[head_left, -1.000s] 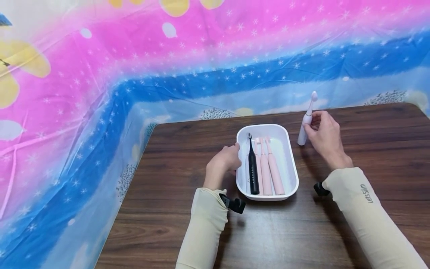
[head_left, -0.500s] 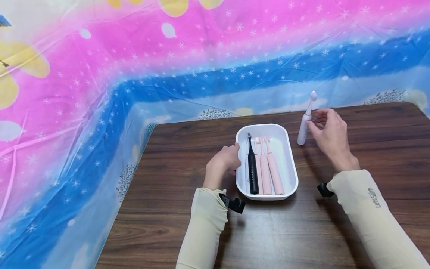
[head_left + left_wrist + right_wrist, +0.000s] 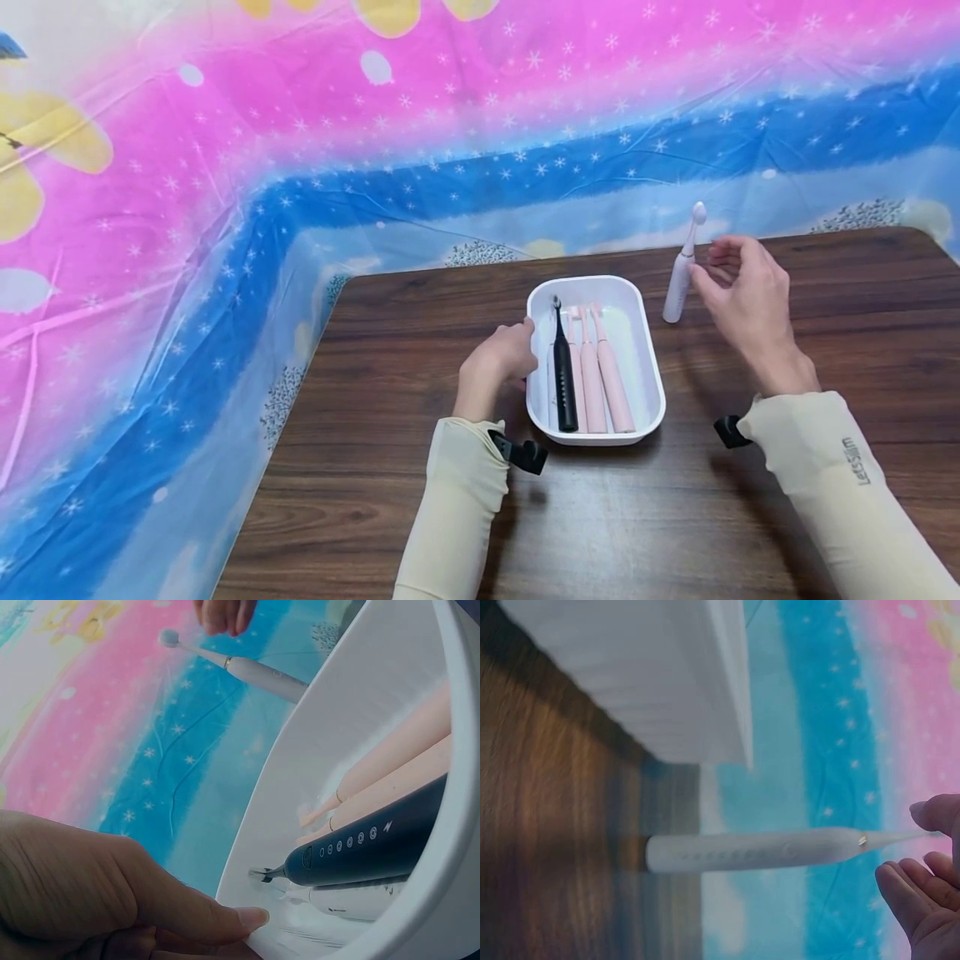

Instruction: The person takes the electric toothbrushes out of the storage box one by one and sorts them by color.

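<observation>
A white electric toothbrush stands upright on the table, right of the white tray. My right hand is beside it with fingers parted; in the right wrist view a gap shows between the fingers and the brush. My left hand grips the tray's left wall, its thumb over the rim and the other fingers outside, partly hidden. Inside the tray lie a black electric toothbrush, pink electric toothbrushes and, at the left wall, another white toothbrush mostly hidden from the head view.
All this stands on a dark wooden table. A pink and blue patterned cloth hangs behind the table's back edge and along its left side. Black camera mounts sit on both wrists over pale sleeves.
My right hand has let go of the white toothbrush and drawn away to the right. The toothbrush stays upright in place. My left hand and the tray have hardly moved.
</observation>
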